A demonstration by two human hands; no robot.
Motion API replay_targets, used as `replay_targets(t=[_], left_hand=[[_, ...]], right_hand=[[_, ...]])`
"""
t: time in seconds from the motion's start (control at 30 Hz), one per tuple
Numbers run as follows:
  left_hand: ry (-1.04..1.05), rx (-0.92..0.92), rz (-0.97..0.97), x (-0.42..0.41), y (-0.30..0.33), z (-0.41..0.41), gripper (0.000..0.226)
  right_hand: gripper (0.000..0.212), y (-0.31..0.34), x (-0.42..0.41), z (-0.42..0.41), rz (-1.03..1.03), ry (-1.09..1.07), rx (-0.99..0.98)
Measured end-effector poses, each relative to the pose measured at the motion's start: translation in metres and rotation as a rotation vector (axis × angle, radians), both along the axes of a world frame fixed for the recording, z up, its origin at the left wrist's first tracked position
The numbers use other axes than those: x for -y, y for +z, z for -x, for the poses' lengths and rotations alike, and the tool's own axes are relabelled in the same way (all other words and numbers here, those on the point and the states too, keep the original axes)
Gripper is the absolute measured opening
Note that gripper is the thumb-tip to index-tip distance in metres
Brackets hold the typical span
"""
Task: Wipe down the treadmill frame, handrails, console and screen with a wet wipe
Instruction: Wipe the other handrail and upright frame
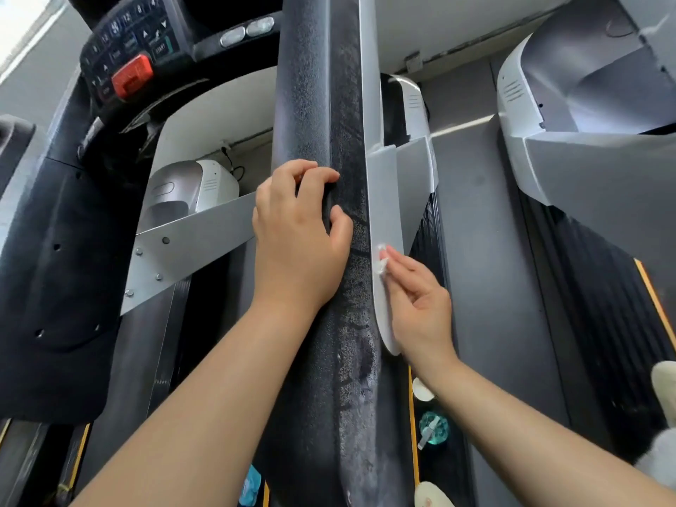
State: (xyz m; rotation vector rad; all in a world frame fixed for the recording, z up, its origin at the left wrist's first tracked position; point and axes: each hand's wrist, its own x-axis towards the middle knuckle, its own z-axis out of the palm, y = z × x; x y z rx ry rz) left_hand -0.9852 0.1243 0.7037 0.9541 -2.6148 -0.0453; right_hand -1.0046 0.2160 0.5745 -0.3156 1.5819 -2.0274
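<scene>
A thick black padded handrail runs down the middle of the view, dusty and streaked along its lower part. My left hand rests on it, fingers curled over the padding. A grey frame panel edges the rail on its right. My right hand pinches a small crumpled white wet wipe and presses it against that grey panel. The console with buttons and a red stop key sits at the upper left.
Below the rail lie the treadmill belt, a teal spray bottle, a blue wipe packet and light-coloured shoes. A second treadmill stands to the right, and a grey brace crosses at the left.
</scene>
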Motion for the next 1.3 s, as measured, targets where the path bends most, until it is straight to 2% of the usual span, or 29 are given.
replay_targets(t=[0.07,0.13,0.27,0.33,0.43,0.5,0.57,0.6,0.73,0.8,0.83,1.0,1.1,1.2,1.3], left_hand=[[0.001,0.002,-0.004,0.000,-0.001,0.000,0.041],[0.003,0.003,-0.001,-0.001,0.000,0.000,0.041],[0.009,-0.004,-0.012,-0.001,0.001,0.000,0.040],[0.004,-0.005,-0.014,-0.001,0.000,0.000,0.040],[0.001,-0.003,-0.009,-0.001,0.001,0.000,0.040],[-0.001,-0.003,-0.004,0.000,0.000,0.000,0.039],[-0.004,-0.004,-0.003,-0.001,0.000,0.000,0.039],[-0.002,-0.003,-0.004,-0.001,0.000,0.000,0.039],[0.004,-0.007,-0.010,0.000,0.001,0.000,0.038],[0.002,-0.009,-0.008,0.000,0.001,0.000,0.039],[0.001,-0.013,-0.004,0.000,0.001,0.000,0.039],[-0.005,-0.017,-0.001,0.000,0.000,0.000,0.037],[-0.010,-0.016,0.003,0.001,0.000,-0.001,0.036],[-0.018,-0.020,-0.011,0.002,0.001,-0.001,0.037],[-0.016,-0.028,-0.027,0.004,0.002,-0.001,0.038]], right_hand=[[0.030,0.008,-0.018,-0.024,0.078,-0.027,-0.113],[0.029,-0.008,-0.038,-0.048,0.036,-0.048,-0.158],[0.031,-0.053,-0.033,-0.035,-0.194,0.052,0.094],[0.030,-0.055,-0.013,-0.012,-0.237,0.085,0.133],[0.029,-0.021,-0.006,-0.007,-0.104,0.055,0.112],[0.029,-0.004,-0.030,-0.030,-0.014,0.054,0.005],[0.031,-0.008,-0.056,-0.060,0.006,0.047,-0.115],[0.031,-0.015,-0.063,-0.067,-0.011,0.047,-0.112],[0.036,-0.059,-0.027,-0.033,-0.196,0.189,0.171],[0.045,-0.071,0.002,0.001,-0.218,0.231,0.348],[0.046,-0.071,0.012,0.011,-0.201,0.223,0.370],[0.041,-0.054,-0.028,-0.031,-0.180,0.220,0.194],[0.042,-0.051,-0.054,-0.055,-0.166,0.252,0.270],[0.043,-0.056,-0.025,-0.023,-0.198,0.258,0.356],[0.045,-0.056,0.002,0.004,-0.204,0.254,0.342]])
